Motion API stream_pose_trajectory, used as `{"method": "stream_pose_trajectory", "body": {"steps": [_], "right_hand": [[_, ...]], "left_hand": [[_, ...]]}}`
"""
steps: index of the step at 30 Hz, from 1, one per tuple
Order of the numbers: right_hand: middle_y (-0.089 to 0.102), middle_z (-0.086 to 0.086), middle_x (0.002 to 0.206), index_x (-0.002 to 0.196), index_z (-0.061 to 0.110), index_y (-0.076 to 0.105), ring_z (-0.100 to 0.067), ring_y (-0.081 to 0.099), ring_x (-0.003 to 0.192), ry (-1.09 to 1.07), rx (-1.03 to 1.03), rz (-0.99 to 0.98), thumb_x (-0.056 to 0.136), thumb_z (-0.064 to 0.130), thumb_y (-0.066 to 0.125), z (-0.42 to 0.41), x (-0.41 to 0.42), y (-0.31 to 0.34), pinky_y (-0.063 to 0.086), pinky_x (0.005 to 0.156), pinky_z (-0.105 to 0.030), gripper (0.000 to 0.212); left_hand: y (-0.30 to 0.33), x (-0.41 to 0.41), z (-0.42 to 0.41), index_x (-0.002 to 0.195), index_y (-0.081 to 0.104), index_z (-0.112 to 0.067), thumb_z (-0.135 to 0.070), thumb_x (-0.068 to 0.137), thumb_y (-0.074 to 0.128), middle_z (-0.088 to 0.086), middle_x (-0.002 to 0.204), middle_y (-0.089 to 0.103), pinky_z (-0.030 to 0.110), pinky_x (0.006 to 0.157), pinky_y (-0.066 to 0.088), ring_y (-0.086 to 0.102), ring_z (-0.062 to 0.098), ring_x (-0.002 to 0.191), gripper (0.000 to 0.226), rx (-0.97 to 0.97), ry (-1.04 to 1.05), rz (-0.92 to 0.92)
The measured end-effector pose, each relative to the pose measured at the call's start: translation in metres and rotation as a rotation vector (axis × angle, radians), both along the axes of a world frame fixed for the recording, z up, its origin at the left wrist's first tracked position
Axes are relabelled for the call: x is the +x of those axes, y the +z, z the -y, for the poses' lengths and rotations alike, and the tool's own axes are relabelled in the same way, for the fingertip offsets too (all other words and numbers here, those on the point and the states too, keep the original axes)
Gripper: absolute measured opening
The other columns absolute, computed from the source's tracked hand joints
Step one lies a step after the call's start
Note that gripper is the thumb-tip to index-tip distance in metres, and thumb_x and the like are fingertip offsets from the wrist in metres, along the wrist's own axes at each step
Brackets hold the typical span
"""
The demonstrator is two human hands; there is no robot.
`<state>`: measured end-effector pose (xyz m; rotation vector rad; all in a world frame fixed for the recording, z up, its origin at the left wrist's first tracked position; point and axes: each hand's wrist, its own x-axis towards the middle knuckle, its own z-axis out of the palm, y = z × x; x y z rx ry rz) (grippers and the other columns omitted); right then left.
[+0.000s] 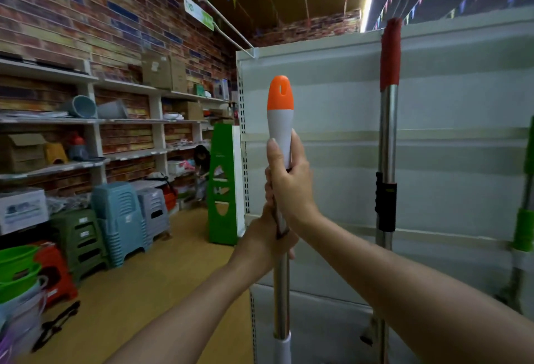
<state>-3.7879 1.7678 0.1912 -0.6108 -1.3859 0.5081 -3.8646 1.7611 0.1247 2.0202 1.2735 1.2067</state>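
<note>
An upright mop pole (281, 291) of shiny metal stands in front of me, topped by a white handle with an orange cap (280, 115). My right hand (290, 181) grips the lower end of the white handle, thumb pointing up along it. Just below, my left hand (270, 236) grips the metal shaft. Both arms reach forward from the bottom of the view.
A second metal pole with a red grip (388, 138) leans against the white shelf back panel (448, 161). A green-handled pole (523, 225) stands at the right edge. Stacked plastic stools (121, 219), green basins (17, 265) and wall shelves fill the left. A green display stand (224, 184) stands by the aisle.
</note>
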Motion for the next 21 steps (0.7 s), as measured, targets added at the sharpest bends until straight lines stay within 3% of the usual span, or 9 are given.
{"method": "stream_pose_trajectory", "body": {"steps": [1,4,7,11,14,16,19,21], "right_hand": [[0.050,0.009,0.071,0.135,0.021,0.041,-0.009,0.051,0.056,-0.035,0.005,-0.002,0.096,0.044,0.048,-0.003,-0.008,0.003,0.047,0.054,-0.032,0.046],[0.052,0.011,0.073,0.137,0.021,0.043,-0.006,0.054,0.056,-0.160,0.017,0.005,0.097,0.042,0.047,-0.013,-0.026,0.006,0.051,0.053,-0.028,0.045],[0.053,0.012,0.075,0.141,0.022,0.041,-0.003,0.055,0.057,-0.239,0.023,0.018,0.096,0.042,0.047,-0.024,-0.041,0.004,0.051,0.054,-0.024,0.049],[0.059,0.000,0.087,0.143,0.025,0.038,-0.011,0.058,0.066,-0.269,0.022,0.025,0.095,0.047,0.047,-0.040,-0.055,0.010,0.056,0.063,-0.045,0.053],[0.060,-0.002,0.091,0.142,0.026,0.038,-0.014,0.059,0.069,-0.278,0.042,0.025,0.095,0.048,0.046,-0.057,-0.061,0.021,0.056,0.065,-0.046,0.052],[0.060,-0.001,0.092,0.141,0.026,0.039,-0.015,0.059,0.070,-0.286,0.060,0.025,0.096,0.047,0.046,-0.070,-0.063,0.030,0.055,0.067,-0.046,0.051],[0.058,0.003,0.090,0.143,0.027,0.036,-0.013,0.058,0.070,-0.276,0.071,0.037,0.096,0.047,0.046,-0.087,-0.065,0.044,0.055,0.068,-0.047,0.052],[0.057,0.005,0.087,0.145,0.030,0.032,-0.013,0.057,0.067,-0.269,0.074,0.053,0.096,0.047,0.046,-0.096,-0.067,0.051,0.056,0.067,-0.048,0.053]], "left_hand": [[0.001,-0.007,-0.008,0.123,0.043,-0.012,-0.036,0.077,0.063,0.003,0.060,0.067,0.045,0.063,0.058,0.066,0.017,0.056,0.056,0.010,0.002,0.007],[0.001,-0.020,-0.021,0.111,0.054,-0.001,-0.030,0.088,0.057,-0.008,0.050,0.058,0.015,0.052,0.048,0.059,-0.003,0.047,0.037,0.110,0.086,-0.082],[-0.002,-0.032,-0.030,0.113,0.052,-0.002,-0.032,0.090,0.054,-0.011,0.060,0.060,0.018,0.053,0.049,0.060,-0.002,0.055,0.038,0.182,0.066,-0.065],[0.003,-0.041,-0.047,0.115,0.049,-0.006,-0.039,0.082,0.051,-0.012,0.059,0.058,0.014,0.048,0.045,0.058,-0.004,0.050,0.047,0.194,0.065,-0.019],[0.013,-0.046,-0.063,0.116,0.046,-0.007,-0.034,0.083,0.052,-0.012,0.054,0.057,0.012,0.046,0.044,0.055,-0.005,0.044,0.043,0.229,0.057,-0.028],[0.024,-0.049,-0.076,0.114,0.051,0.000,-0.038,0.079,0.049,-0.010,0.050,0.057,0.015,0.047,0.047,0.056,-0.004,0.042,0.051,0.222,0.047,-0.019],[0.034,-0.052,-0.097,0.114,0.050,0.000,-0.048,0.076,0.047,-0.004,0.051,0.061,0.034,0.053,0.057,0.060,0.002,0.042,0.061,0.219,0.005,0.033],[0.040,-0.055,-0.107,0.119,0.046,-0.001,-0.048,0.078,0.049,-0.004,0.050,0.062,0.038,0.055,0.057,0.061,0.005,0.043,0.062,0.226,-0.018,0.045]]}}
